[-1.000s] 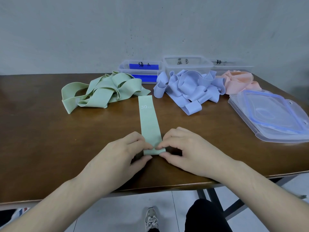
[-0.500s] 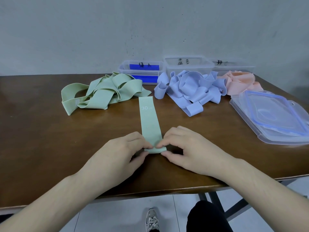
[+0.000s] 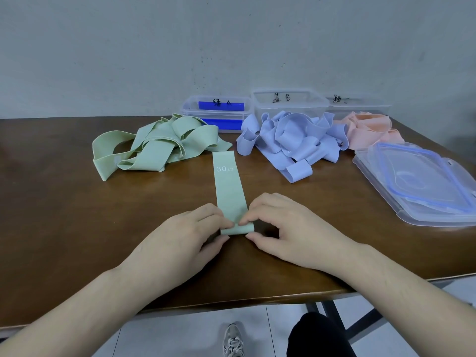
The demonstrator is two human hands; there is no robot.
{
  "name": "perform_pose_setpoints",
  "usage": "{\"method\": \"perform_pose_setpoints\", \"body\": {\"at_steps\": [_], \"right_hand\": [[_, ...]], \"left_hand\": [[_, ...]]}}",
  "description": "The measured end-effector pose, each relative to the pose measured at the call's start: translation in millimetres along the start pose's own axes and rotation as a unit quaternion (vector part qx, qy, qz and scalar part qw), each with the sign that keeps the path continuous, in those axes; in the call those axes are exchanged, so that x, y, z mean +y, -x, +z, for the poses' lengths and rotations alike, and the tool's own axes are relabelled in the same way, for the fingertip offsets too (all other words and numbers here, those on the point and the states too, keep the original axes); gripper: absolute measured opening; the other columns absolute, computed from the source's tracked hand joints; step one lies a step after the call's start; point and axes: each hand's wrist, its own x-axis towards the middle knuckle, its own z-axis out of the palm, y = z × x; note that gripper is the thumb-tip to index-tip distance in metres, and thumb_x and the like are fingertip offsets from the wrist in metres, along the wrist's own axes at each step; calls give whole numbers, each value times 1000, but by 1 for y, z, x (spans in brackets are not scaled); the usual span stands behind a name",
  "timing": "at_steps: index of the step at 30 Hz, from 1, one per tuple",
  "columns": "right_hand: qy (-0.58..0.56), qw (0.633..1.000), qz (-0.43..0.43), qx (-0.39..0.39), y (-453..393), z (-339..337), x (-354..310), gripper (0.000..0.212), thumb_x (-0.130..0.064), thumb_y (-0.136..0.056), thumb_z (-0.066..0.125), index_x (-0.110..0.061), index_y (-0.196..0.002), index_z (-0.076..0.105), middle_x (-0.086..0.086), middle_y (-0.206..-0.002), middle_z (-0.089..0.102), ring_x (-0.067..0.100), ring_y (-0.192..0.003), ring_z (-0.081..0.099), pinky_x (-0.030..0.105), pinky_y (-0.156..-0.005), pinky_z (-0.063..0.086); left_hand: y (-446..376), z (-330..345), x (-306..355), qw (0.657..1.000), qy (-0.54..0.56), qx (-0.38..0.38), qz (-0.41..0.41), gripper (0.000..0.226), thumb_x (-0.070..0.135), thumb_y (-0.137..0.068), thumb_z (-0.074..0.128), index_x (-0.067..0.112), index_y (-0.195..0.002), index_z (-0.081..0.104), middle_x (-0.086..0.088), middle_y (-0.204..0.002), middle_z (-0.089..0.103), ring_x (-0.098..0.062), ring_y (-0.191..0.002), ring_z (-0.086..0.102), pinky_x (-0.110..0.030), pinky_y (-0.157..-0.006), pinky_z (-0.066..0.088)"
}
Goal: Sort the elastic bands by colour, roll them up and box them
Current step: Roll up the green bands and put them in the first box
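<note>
Flat matte green band (image 3: 229, 186), near end pinched by left hand (image 3: 185, 238), right hand (image 3: 288, 228); glossy wooden table (image 3: 64, 215)

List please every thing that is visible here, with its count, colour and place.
flat green band: 1, pale green, printed 30 LB, table centre, near end just rolled
green band pile: several, pale green, back left
blue band pile: several, lilac blue, back centre
pink band pile: several, peach pink, back right
labelled boxes: 3, clear plastic, along the wall
lids: clear with blue seal, right edge, count unclear
table: 1, brown wood
shoe: 1, grey, on the floor
left hand: pinches the band's near end
right hand: pinches the same end
</note>
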Motion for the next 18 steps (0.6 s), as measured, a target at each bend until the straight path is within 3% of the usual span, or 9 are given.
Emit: {"method": "perform_pose_setpoints", "body": {"at_steps": [7,10,14,18], "right_hand": [[-10,999,30,-28,-10,-2,1,20,-32,-94,68,-32,-113,69,-19,-104,57,6,-96,46,25,-88,44],[-9,999,30,-29,-11,-4,-1,18,-31,-94,67,-31,-112,70,-19,-102,55,3,-96,46,24,-89,44],[-7,999,23,-34,-6,-6,-5,18,-31,-95,66,-30,-112,72,-18,-99,57,3,-95,48,24,-87,44],[-15,998,16,-54,4,-9,-11,16,-33,-96,64,-32,-110,72,-18,-98,59,4,-96,49,28,-86,47]], "left_hand": [[-6,-1,0,999,9,-7,-30,25,34,-92,63,28,-115,72,19,-105,53,10,-63,45,-5,-61,34],[-6,-1,1,999,12,1,-36,24,31,-94,63,27,-116,72,19,-106,55,5,-66,49,-4,-64,36],[-1,-5,7,999,22,-6,-29,24,33,-96,59,29,-117,71,21,-107,55,-4,-79,58,-19,-71,50],[8,-7,15,999,41,-22,-21,23,35,-97,58,32,-117,70,22,-105,55,3,-76,53,-8,-70,42]]}}
